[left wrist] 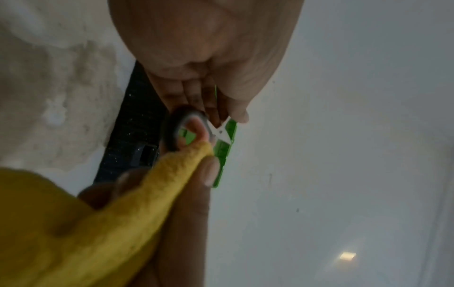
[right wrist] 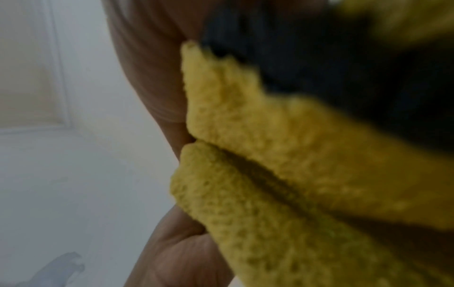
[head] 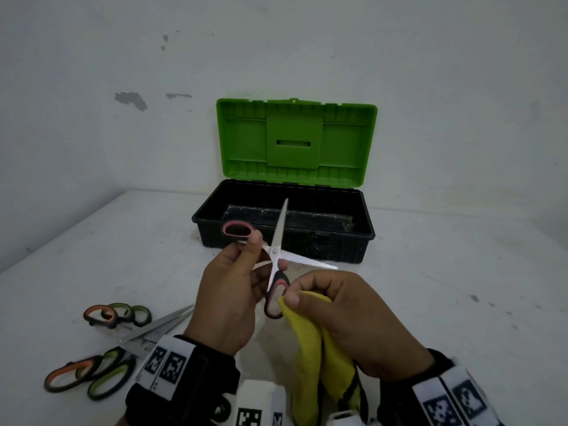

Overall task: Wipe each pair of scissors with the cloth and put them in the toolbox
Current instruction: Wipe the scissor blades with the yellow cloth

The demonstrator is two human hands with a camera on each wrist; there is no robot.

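One pair of pink-and-black-handled steel scissors, blades spread wide, being gripped by left hand before black toolbox with raised green lid; nothing visible inside. Gripping bunched yellow cloth with right hand, touching lower handle.

Both hands were raised side by side in front of the body, backs turned up toward the head camera, each wrist wrapped in a black band carrying white tags with square codes. The left hand had its fingers curled, thumb and forefinger pinching the open scissors near the pivot, one handle loop standing above the forefinger. The right hand sat just beside it, fingers bent, thumb pressed forward, its grip closed on the yellow cloth.
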